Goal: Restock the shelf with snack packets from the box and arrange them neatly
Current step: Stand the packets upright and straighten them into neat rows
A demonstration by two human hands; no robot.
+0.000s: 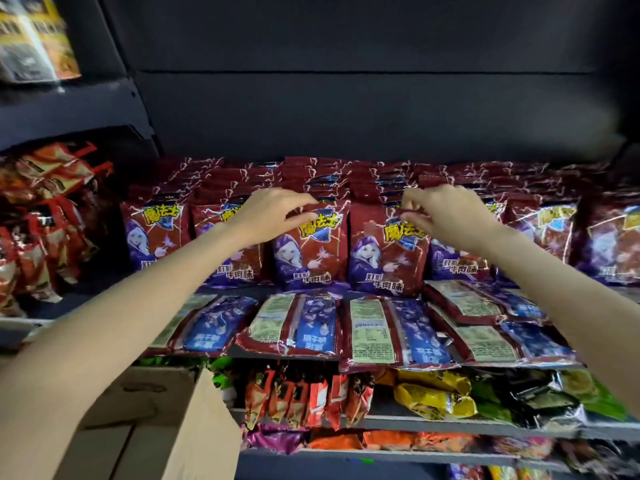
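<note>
With the shelf (287,355) nearly full, I see left hand (273,216) and right hand (446,213) pinching upright packets (311,247); flat packets (391,330) remain.

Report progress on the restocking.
Done: upright red packets fill the shelf in rows. In hand: left hand and right hand grip the tops of two front packets, straightening them. Left: flat packets lying face-down along the front; the box contents are hidden.

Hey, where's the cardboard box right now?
The cardboard box sits at the lower left of the head view, under the left forearm, beside the lower shelves of snacks.
</note>
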